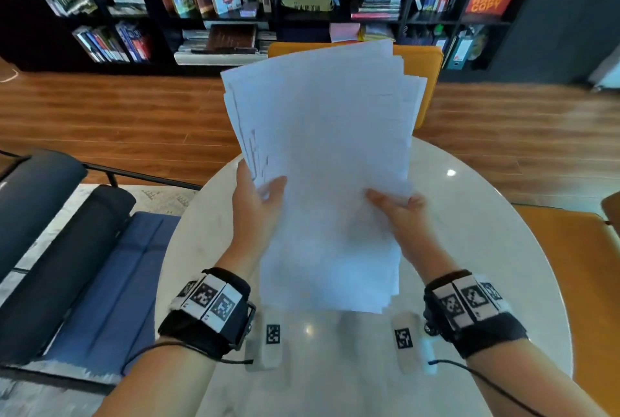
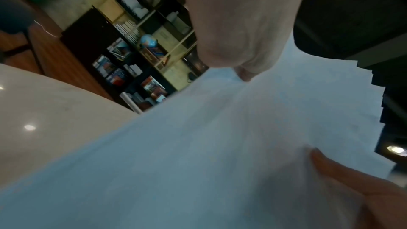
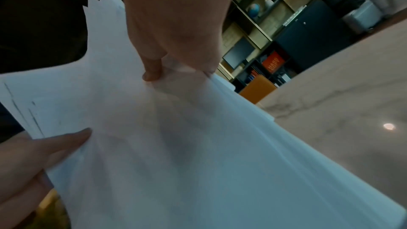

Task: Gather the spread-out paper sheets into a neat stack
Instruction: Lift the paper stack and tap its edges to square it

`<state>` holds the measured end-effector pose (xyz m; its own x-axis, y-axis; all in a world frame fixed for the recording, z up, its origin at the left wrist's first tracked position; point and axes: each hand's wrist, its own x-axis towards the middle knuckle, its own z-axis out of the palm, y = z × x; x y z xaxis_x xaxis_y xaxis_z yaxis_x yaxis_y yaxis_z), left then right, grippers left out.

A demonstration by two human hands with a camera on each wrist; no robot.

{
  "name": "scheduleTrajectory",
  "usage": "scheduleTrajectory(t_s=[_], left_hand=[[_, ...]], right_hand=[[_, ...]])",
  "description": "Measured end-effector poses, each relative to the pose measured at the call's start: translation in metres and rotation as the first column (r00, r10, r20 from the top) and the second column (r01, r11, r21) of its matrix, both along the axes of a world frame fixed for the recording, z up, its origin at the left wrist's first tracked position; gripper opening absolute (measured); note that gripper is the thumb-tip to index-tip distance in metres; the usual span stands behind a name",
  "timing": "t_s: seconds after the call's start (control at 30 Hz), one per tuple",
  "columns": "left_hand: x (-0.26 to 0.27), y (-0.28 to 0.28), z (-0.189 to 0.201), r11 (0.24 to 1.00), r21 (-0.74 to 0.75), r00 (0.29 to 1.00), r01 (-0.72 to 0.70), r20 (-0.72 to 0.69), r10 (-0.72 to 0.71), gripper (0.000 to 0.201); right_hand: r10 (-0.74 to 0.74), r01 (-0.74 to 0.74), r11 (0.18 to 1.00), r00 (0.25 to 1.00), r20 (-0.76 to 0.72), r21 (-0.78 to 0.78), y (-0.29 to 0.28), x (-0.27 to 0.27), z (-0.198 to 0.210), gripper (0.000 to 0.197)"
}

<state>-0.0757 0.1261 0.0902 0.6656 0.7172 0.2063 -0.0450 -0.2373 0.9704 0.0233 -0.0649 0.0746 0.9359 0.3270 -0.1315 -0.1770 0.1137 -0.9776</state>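
Your left hand [image 1: 256, 201] and right hand [image 1: 401, 212] pinch opposite side edges of the uneven paper sheets [image 1: 328, 161], lifted above the table [image 1: 486, 248] centre.

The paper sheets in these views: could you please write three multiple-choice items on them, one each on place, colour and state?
1. Where are the paper sheets?
A. Flat on the floor
B. Held up over the round table
C. On a bookshelf

2. What colour is the chair behind the sheets?
A. Orange
B. Green
C. White

3. How do the sheets' far edges lie?
A. Squared flush
B. Rolled into a tube
C. Fanned and uneven

Answers:
1. B, since the left hand and right hand grip them above the table.
2. A, since its orange back shows past the paper.
3. C, since staggered corners show in the head and right wrist views.
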Motion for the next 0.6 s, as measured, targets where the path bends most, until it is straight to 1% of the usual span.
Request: scheduleTrajectory(t_s=[0.1,0.17,0.23,0.3,0.37,0.43,0.47,0.53,0.6], left_hand=[[0.006,-0.016,0.026,0.994,0.067,0.986,-0.091,0.149,0.080,0.050],[0.007,-0.026,0.035,0.993,0.047,0.971,-0.109,0.218,0.096,0.049],[0.004,-0.032,0.036,0.992,0.022,0.964,-0.127,0.240,0.118,0.053],[-0.002,-0.035,0.027,0.992,-0.008,0.974,-0.124,0.190,0.123,0.058],[-0.007,-0.037,0.009,0.995,-0.012,0.990,-0.100,0.099,0.100,0.062],[-0.012,-0.039,-0.009,0.998,-0.011,0.999,-0.055,0.000,0.055,0.060],[-0.013,-0.042,-0.015,0.999,-0.005,0.998,-0.044,-0.043,0.044,0.057],[-0.014,-0.046,-0.019,0.998,0.023,0.995,-0.051,-0.080,0.052,0.048],[-0.016,-0.050,-0.014,0.997,0.039,0.997,-0.065,-0.049,0.066,0.043]], right_hand=[[-0.060,0.054,0.997,0.993,0.105,0.058,0.004,-0.007,0.030,0.010],[-0.105,0.091,0.992,0.981,0.160,0.090,0.001,-0.011,0.042,0.018],[-0.113,0.095,0.991,0.974,0.198,0.096,-0.005,-0.017,0.044,0.026],[-0.095,0.083,0.994,0.973,0.211,0.067,-0.013,-0.020,0.036,0.034],[-0.046,0.054,0.998,0.975,0.218,-0.027,-0.018,-0.021,0.019,0.037],[-0.019,0.060,0.983,0.973,0.230,-0.174,-0.020,-0.020,0.006,0.023],[-0.028,0.078,0.972,0.975,0.220,-0.222,-0.020,-0.020,0.001,0.016],[-0.082,0.115,0.974,0.982,0.167,-0.194,-0.021,-0.022,-0.002,0.013],[-0.114,0.135,0.983,0.981,0.157,-0.126,-0.024,-0.025,0.003,0.015]])
